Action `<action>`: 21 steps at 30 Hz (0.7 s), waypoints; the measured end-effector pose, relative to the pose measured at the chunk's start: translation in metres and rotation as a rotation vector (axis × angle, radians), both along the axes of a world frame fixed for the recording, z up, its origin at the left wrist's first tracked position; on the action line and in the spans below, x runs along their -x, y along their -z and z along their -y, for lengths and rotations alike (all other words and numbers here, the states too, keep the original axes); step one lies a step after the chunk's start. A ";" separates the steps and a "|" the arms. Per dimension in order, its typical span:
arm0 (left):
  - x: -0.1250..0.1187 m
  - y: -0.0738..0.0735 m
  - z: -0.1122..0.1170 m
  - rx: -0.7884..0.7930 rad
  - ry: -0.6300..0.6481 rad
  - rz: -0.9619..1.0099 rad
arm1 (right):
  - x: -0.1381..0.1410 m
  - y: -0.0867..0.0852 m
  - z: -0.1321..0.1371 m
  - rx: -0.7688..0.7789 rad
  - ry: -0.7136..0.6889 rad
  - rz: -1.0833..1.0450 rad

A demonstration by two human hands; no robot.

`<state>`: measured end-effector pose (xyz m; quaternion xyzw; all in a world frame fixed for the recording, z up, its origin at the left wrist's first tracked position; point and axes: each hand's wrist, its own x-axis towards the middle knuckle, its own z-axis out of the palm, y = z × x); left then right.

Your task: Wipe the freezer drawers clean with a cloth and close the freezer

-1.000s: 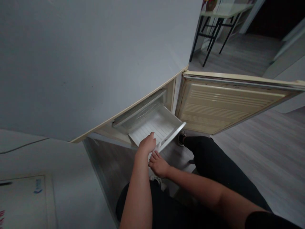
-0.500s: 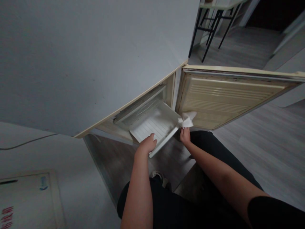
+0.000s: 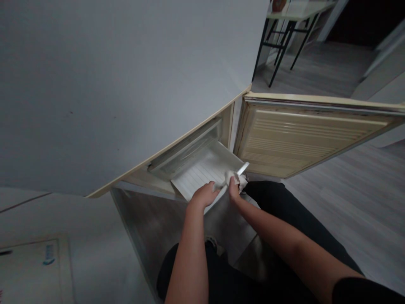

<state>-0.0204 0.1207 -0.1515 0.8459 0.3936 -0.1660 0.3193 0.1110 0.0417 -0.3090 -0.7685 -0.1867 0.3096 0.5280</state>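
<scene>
A white ribbed drawer (image 3: 202, 169) is pulled partway out of the lower compartment of a fridge and tilts down toward me. My left hand (image 3: 205, 195) is closed on the drawer's front edge, left of its middle; its fingertips under the rim are hidden. Close beside it, my right hand (image 3: 234, 191) pinches a crumpled white tissue (image 3: 242, 182) against the same front rim. Part of the tissue reaches over the edge toward my left fingers.
The fridge door (image 3: 303, 139) stands open on the right, its ribbed cream lining facing me. A large pale fridge side (image 3: 158, 63) fills the upper left. Behind stands a table (image 3: 292, 17) with black legs. My dark-clothed knees are below the drawer.
My right hand has moved left along the drawer's front rim with the tissue, from the right corner toward the middle. My left hand has shifted slightly right along the edge.
</scene>
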 end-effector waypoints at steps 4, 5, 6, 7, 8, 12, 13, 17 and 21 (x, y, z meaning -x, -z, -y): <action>0.002 0.001 0.000 0.002 0.020 -0.040 | -0.065 -0.011 -0.029 -0.102 0.247 -0.286; 0.002 0.002 0.000 -0.004 0.021 -0.052 | -0.074 -0.012 -0.032 -0.141 0.281 -0.370; 0.002 0.002 0.000 -0.009 0.021 -0.061 | -0.080 -0.013 -0.034 -0.174 0.291 -0.439; 0.002 0.002 0.001 -0.011 0.022 -0.066 | -0.084 -0.014 -0.035 -0.196 0.278 -0.480; 0.001 0.002 0.002 -0.008 0.024 -0.066 | -0.086 -0.014 -0.036 -0.208 0.260 -0.502; 0.002 0.003 0.005 0.034 0.025 -0.025 | -0.078 -0.013 -0.034 -0.242 0.227 -0.548; 0.003 0.003 0.005 0.040 0.021 -0.019 | -0.072 -0.014 -0.032 -0.231 0.221 -0.563; 0.010 0.003 0.002 0.018 0.002 -0.049 | -0.014 -0.016 -0.013 -0.141 0.144 -0.660; 0.015 0.003 -0.001 0.007 -0.017 -0.072 | 0.088 -0.019 0.011 -0.039 0.005 -0.777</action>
